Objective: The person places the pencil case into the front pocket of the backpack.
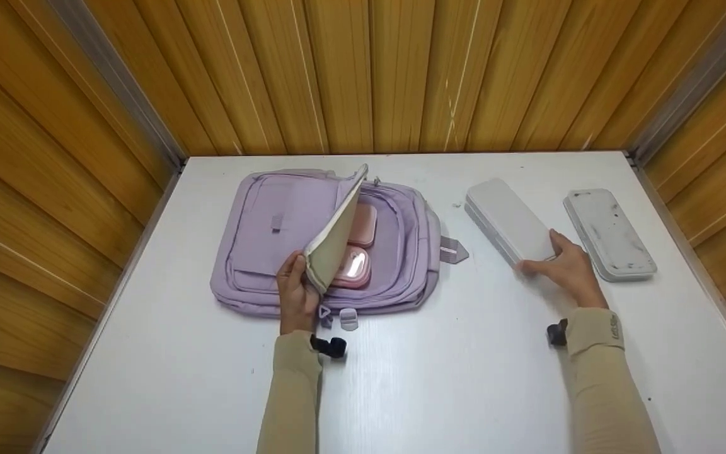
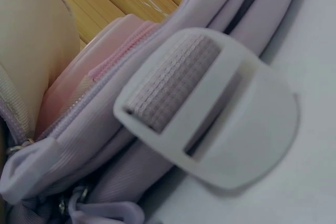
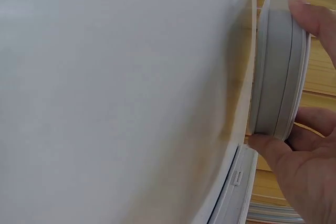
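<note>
A lilac backpack [image 1: 287, 208] lies on its back with its front pocket unzipped. The left hand [image 1: 298, 291] pinches the edge of the pocket flap [image 1: 331, 243], holding it raised so its cream lining shows. Inside the pocket are a pink case [image 1: 365, 225] and a second pink case [image 1: 353, 268] with a shiny window. To the right, the right hand [image 1: 566, 268] grips the near end of a pale grey pencil case [image 1: 508, 217] between thumb and fingers. In the right wrist view, this case [image 3: 278, 61] looks tilted, its seam along the side.
A similar scuffed pale case [image 1: 612, 233] lies right of the right hand. Everything stands on a white table [image 1: 451, 366] with wood-patterned panels [image 1: 394, 75] behind and at the sides. A strap buckle [image 2: 252, 129] hangs off the backpack's near side.
</note>
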Demonstrator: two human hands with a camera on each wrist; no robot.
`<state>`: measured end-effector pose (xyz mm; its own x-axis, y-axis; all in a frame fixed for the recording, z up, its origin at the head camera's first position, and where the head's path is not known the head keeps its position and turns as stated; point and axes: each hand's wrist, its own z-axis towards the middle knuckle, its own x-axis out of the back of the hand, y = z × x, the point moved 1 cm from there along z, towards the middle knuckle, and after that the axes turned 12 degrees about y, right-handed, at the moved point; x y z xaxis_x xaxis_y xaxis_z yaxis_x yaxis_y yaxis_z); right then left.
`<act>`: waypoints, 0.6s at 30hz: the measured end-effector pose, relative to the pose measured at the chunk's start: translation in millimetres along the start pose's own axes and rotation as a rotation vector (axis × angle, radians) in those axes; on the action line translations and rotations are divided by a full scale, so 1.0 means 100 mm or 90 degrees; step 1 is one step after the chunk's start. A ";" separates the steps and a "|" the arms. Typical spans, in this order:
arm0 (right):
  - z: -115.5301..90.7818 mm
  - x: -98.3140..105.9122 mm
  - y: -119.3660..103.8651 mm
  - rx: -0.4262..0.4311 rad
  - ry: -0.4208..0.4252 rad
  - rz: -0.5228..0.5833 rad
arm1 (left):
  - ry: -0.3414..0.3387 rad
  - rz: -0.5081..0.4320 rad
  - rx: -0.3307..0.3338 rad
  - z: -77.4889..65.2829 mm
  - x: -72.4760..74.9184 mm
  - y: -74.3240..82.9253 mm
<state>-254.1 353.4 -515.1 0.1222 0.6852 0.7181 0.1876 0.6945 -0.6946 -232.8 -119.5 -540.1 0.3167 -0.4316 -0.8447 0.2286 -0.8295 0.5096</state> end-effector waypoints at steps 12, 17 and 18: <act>0.07 0.10 -0.23 0.071 -0.009 0.019 | -0.006 -0.020 0.003 -0.02 0.00 0.02; 0.04 0.12 -0.30 0.095 -0.028 0.012 | -0.012 -0.012 0.003 -0.02 -0.01 0.01; 0.04 0.12 -0.32 0.098 -0.034 0.010 | -0.013 -0.012 0.006 -0.02 -0.01 0.01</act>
<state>-262.2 339.9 -484.4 0.0705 0.7045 0.7062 0.0337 0.7059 -0.7075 -230.9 -119.0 -537.9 0.2940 -0.4225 -0.8574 0.2262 -0.8408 0.4919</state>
